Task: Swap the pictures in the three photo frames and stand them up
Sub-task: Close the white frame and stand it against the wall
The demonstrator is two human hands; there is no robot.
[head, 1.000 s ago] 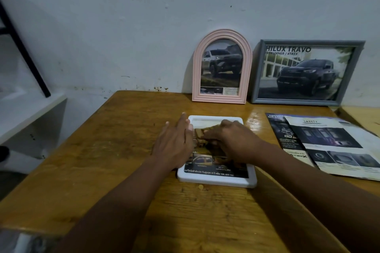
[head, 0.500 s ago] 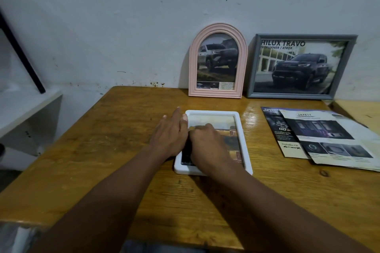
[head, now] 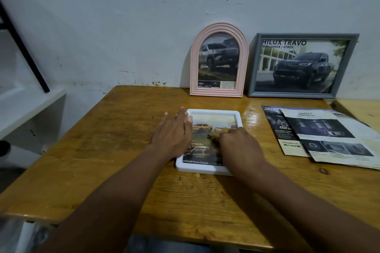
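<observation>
A white rectangular frame (head: pixel 213 111) lies flat on the wooden table (head: pixel 102 150) with a yellow-truck picture in it. My left hand (head: pixel 172 135) rests flat on its left edge, fingers spread. My right hand (head: pixel 238 146) lies on the picture's right half, fingers curled down onto the surface. A pink arched frame (head: pixel 219 33) with a truck picture stands against the wall. Right of it a grey rectangular frame (head: pixel 304 37) stands with a dark pickup picture.
Two loose brochure sheets (head: pixel 329 135) lie on the table to the right. A white shelf (head: pixel 26 104) and a black slanted bar (head: pixel 24 47) are at the left. A second wooden surface (head: pixel 362 111) adjoins at the far right.
My right hand has slid from the picture's left side to its right half. My left hand stays on the frame's left edge. The view has shifted slightly.
</observation>
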